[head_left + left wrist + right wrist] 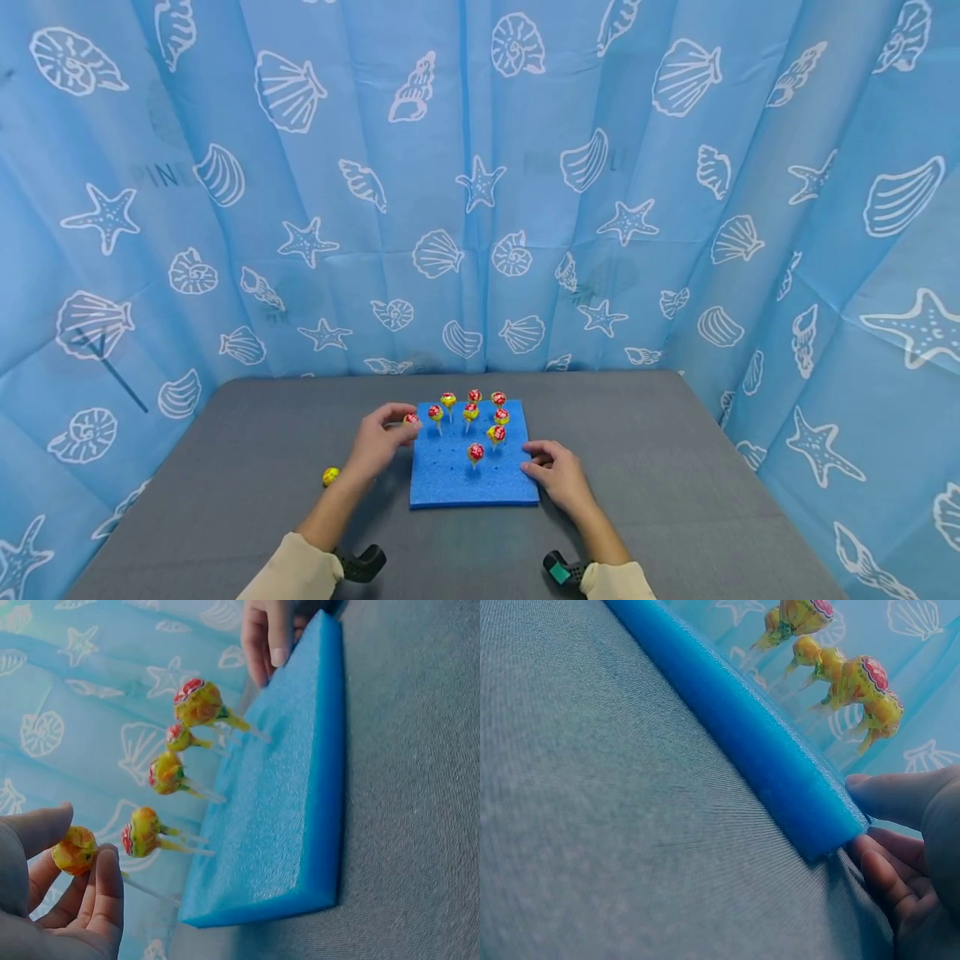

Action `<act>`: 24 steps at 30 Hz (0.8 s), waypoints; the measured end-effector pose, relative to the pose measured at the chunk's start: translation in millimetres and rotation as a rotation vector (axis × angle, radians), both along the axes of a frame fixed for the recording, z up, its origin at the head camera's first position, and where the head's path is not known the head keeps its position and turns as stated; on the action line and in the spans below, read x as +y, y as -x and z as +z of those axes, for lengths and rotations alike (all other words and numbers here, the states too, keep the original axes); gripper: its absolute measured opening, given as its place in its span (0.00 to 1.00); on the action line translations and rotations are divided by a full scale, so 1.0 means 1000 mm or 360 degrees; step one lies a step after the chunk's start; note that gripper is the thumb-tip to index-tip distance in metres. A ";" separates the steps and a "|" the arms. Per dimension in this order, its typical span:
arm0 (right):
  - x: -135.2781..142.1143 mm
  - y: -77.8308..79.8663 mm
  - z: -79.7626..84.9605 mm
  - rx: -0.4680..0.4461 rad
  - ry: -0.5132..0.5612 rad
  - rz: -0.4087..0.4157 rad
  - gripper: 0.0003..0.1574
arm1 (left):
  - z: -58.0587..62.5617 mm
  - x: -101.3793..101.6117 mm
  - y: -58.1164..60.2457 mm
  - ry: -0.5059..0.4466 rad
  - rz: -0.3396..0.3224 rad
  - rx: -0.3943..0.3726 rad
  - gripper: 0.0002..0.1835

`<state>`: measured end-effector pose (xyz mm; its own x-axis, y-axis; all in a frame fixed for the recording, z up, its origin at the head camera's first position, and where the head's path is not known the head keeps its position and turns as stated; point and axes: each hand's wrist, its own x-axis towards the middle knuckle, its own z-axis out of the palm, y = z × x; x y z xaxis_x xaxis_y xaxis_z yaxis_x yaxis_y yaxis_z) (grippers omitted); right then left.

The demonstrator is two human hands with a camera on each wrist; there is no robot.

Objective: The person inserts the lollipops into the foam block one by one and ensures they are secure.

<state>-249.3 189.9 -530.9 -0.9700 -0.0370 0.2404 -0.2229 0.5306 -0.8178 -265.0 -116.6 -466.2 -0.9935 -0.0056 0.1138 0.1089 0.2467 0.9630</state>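
Note:
My left hand pinches a yellow and red wrapped lollipop by its candy head, between thumb and fingers. Its thin white stick points towards the far left part of a blue foam board; whether the tip is in the foam I cannot tell. Several lollipops stand upright in the board by their sticks, mostly along its back and right. At the board's right edge, my right hand grips the foam, thumb on the upper side and fingers beside and below the edge in the right wrist view.
One more lollipop lies on the grey table, left of my left forearm. Small holes dot the front and middle of the board. A blue curtain with white shell prints hangs behind the table and along both sides.

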 end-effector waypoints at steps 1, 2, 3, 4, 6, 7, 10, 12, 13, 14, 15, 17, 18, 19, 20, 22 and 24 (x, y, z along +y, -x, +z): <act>0.000 0.000 0.000 0.0002 0.0000 0.0001 0.15 | 0.000 0.001 0.000 -0.0009 -0.0004 -0.0013 0.15; 0.000 0.000 0.000 0.0003 -0.0001 0.0001 0.15 | 0.000 0.001 0.000 -0.0015 -0.0011 -0.0025 0.16; 0.000 0.000 0.000 0.0001 -0.0001 0.0002 0.15 | -0.001 0.002 0.000 -0.0021 -0.0017 -0.0035 0.17; 0.000 0.000 0.000 0.0000 -0.0002 0.0003 0.15 | -0.001 0.003 0.000 -0.0025 -0.0021 -0.0047 0.18; 0.000 0.001 0.000 -0.0006 -0.0007 0.0002 0.15 | -0.001 0.006 -0.001 -0.0031 -0.0022 -0.0056 0.19; 0.000 0.001 0.000 -0.0009 -0.0010 0.0001 0.15 | -0.001 0.007 -0.001 -0.0036 -0.0017 -0.0064 0.19; 0.001 0.001 0.000 -0.0014 -0.0009 0.0003 0.15 | 0.001 0.011 -0.002 -0.0052 0.0000 -0.0067 0.20; 0.001 0.000 0.001 -0.0011 -0.0003 0.0007 0.15 | 0.001 0.013 -0.003 -0.0051 0.0014 -0.0057 0.20; 0.001 0.000 0.001 -0.0011 -0.0002 0.0009 0.15 | 0.001 0.015 -0.003 -0.0063 0.0024 -0.0065 0.20; 0.001 0.000 0.001 -0.0013 -0.0002 0.0009 0.15 | 0.001 0.016 -0.004 -0.0067 0.0027 -0.0062 0.20; 0.001 0.000 0.001 -0.0014 -0.0004 0.0010 0.15 | 0.000 0.017 -0.004 -0.0076 0.0028 -0.0066 0.20; 0.001 0.000 0.001 -0.0019 -0.0011 0.0010 0.15 | -0.002 0.019 -0.004 -0.0098 0.0026 -0.0074 0.20; 0.001 -0.001 0.001 -0.0021 -0.0012 0.0010 0.15 | -0.003 0.020 -0.004 -0.0108 0.0022 -0.0077 0.20; 0.001 0.000 0.000 -0.0025 -0.0012 0.0006 0.15 | -0.005 0.021 -0.003 -0.0124 0.0019 -0.0087 0.20; 0.001 0.000 0.000 -0.0024 -0.0011 0.0005 0.15 | -0.007 0.022 -0.003 -0.0135 0.0013 -0.0088 0.20; 0.000 0.000 0.001 -0.0018 -0.0008 0.0004 0.15 | -0.010 0.023 -0.003 -0.0154 0.0006 -0.0088 0.19; 0.000 0.000 0.001 -0.0011 -0.0003 0.0003 0.15 | -0.013 0.024 -0.002 -0.0172 0.0001 -0.0083 0.19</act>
